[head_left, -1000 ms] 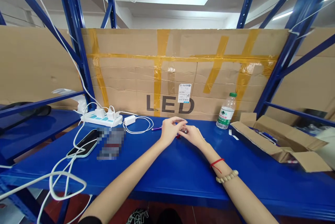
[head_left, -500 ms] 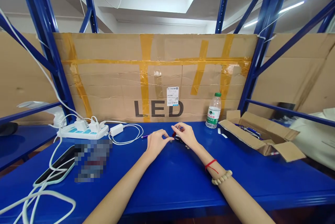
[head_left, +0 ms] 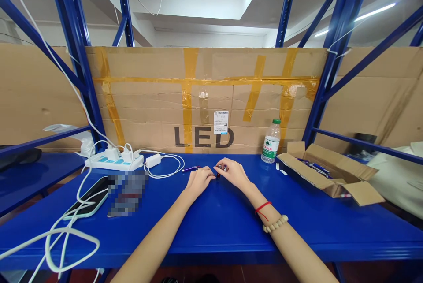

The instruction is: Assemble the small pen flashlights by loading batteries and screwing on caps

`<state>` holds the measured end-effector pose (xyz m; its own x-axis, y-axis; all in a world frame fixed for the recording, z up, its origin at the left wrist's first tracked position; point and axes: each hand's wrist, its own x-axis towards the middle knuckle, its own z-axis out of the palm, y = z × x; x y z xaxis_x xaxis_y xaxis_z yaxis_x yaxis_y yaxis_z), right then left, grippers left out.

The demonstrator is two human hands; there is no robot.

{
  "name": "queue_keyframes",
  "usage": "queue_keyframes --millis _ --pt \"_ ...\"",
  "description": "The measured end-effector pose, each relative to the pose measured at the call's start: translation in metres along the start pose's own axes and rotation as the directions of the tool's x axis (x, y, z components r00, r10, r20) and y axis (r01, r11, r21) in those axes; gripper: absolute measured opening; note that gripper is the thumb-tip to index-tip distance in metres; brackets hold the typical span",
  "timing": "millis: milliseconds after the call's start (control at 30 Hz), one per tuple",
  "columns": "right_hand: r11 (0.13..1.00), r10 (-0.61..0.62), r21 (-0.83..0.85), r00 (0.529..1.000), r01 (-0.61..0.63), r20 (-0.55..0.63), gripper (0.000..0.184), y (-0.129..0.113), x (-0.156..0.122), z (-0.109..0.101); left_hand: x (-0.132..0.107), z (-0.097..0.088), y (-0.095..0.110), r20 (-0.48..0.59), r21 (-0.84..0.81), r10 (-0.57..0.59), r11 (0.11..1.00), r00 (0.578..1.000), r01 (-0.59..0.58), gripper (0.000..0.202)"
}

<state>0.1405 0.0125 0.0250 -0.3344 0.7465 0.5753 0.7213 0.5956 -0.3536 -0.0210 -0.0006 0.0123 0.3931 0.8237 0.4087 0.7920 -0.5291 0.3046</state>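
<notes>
My left hand [head_left: 200, 180] is closed with its fingertips together, almost meeting those of my right hand above the table. Whatever is in its fingertips is too small to make out. My right hand [head_left: 234, 173] bends inward in a pinch, and a small dark red piece [head_left: 218, 176] shows at its fingertips. Small dark and silvery parts [head_left: 225, 168] are partly visible behind its fingers; whether they are held or lying there I cannot tell. Just beyond my left hand lies a purple pen [head_left: 191, 169] on the blue table [head_left: 228, 225].
An open cardboard box [head_left: 327, 170] with several pens stands at right, beside a green-capped bottle [head_left: 271, 142] and white scraps [head_left: 281, 169]. At left are a power strip [head_left: 114, 161], a white adapter [head_left: 153, 161], a phone [head_left: 87, 198] and looping cables. Taped cardboard [head_left: 152, 106] closes the back.
My left fingers have closed and drawn nearer to my right fingertips. Small pieces seen below my right hand earlier no longer show. The camera view has shifted slightly.
</notes>
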Motion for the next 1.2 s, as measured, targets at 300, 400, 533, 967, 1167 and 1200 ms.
queue_keyframes --millis 300,400,533,967,1167,1200 --pt "0.999 -0.027 0.045 1.000 0.026 0.012 0.024 -0.006 -0.001 0.005 -0.003 0.002 0.007 -0.068 0.059 -0.130 0.989 0.989 0.134 0.038" --pt "0.997 -0.038 0.062 0.998 0.036 0.039 0.025 -0.011 -0.001 0.006 -0.001 0.003 0.005 -0.042 0.053 -0.147 0.987 0.988 0.149 0.027" --pt "0.998 -0.019 0.055 1.000 0.018 0.025 0.028 -0.011 -0.001 0.004 0.002 0.002 0.000 -0.099 -0.014 -0.181 0.983 0.979 0.180 0.020" --pt "0.998 -0.038 -0.037 0.986 0.045 0.161 0.025 0.014 -0.002 0.031 0.010 0.006 -0.022 -0.277 -0.537 -0.509 0.785 0.815 0.308 0.025" --pt "0.995 0.006 -0.101 0.974 0.017 0.225 0.021 0.012 -0.003 0.033 0.014 0.012 -0.023 -0.277 -0.544 -0.472 0.795 0.837 0.268 0.018" --pt "0.992 0.025 -0.123 0.975 0.003 0.222 0.021 0.011 -0.003 0.032 0.013 0.012 -0.023 -0.273 -0.533 -0.460 0.804 0.845 0.265 0.017"
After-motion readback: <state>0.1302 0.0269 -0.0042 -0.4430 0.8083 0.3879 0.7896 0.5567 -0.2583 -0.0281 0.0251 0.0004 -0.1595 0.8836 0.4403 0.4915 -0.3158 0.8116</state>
